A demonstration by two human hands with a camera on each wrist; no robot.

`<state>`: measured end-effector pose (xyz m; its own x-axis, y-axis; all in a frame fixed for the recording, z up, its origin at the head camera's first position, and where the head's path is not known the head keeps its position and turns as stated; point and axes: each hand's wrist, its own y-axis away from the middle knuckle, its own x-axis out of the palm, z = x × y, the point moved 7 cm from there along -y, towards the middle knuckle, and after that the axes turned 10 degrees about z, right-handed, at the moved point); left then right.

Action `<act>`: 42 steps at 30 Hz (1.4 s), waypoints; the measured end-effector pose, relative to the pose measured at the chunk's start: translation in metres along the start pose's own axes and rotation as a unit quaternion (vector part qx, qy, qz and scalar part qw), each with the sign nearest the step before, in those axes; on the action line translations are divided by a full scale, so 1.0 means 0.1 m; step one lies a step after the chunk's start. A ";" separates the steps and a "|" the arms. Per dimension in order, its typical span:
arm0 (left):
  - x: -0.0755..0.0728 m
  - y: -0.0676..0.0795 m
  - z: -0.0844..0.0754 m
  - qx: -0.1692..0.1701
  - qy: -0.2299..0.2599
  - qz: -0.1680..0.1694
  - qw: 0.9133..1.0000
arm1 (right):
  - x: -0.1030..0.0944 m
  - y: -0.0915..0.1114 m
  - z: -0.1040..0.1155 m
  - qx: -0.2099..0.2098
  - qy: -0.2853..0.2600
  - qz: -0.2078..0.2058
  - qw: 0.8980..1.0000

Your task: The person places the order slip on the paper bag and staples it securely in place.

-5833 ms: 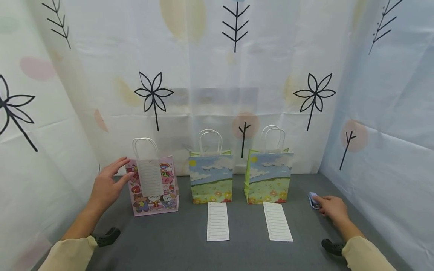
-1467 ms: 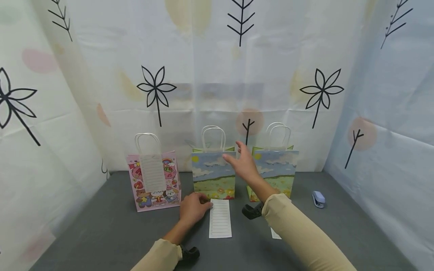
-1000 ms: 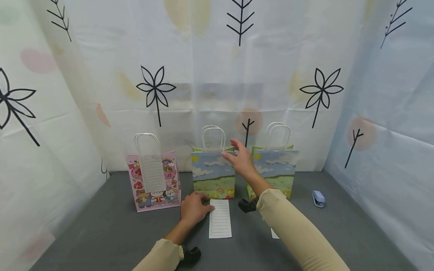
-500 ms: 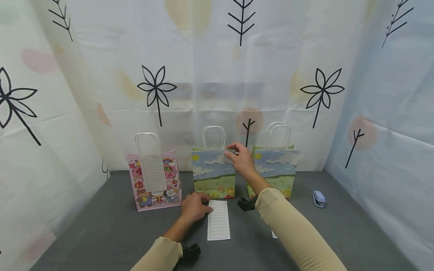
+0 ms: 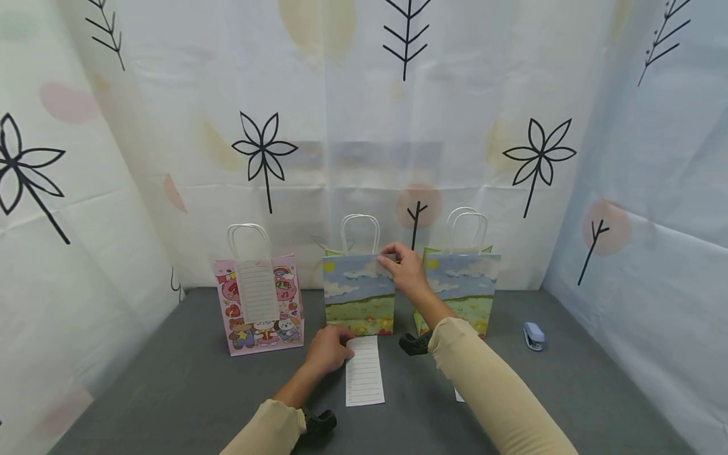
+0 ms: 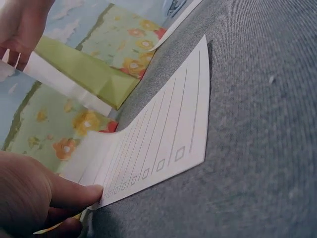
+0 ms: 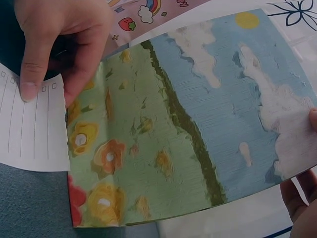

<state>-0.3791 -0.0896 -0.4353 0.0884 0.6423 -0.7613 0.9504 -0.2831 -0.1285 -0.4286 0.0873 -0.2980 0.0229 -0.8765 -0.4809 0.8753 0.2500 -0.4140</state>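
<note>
My left hand (image 5: 328,349) pinches the upper left edge of a lined checklist slip (image 5: 365,373), which lies in front of the middle gift bag. In the left wrist view the thumb presses on the slip (image 6: 153,124), whose pinched end bends upward against the bag's base. The middle paper gift bag (image 5: 357,291), printed with sky and meadow, stands upright with white handles. At its top right corner, my right hand (image 5: 408,270) pinches the rim between thumb and fingers. In the right wrist view, the bag's printed front (image 7: 148,134) lies between both hands.
A pink cartoon gift bag (image 5: 290,303) with a lined slip (image 5: 257,291) on its front stands left. Another meadow bag (image 5: 463,291) stands right, partly behind the right arm, which mostly covers a further slip (image 5: 459,396). A lilac stapler (image 5: 533,336) lies at far right.
My left hand has left the pink bag and now pinches the middle slip, shifting it slightly left and nearer. My right hand has left the stapler and closed on the middle bag's corner.
</note>
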 end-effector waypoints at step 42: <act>-1.00 0.06 -0.48 0.236 -0.006 -0.343 0.909 | 0.02 0.01 -0.04 0.002 -0.036 -0.013 0.999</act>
<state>-0.3676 -0.1217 -0.3298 -0.4828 0.7766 -0.4048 0.5463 -0.0942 -0.8323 -0.4294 0.0879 -0.3029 0.0338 -0.9101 -0.4130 0.8781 0.2244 -0.4227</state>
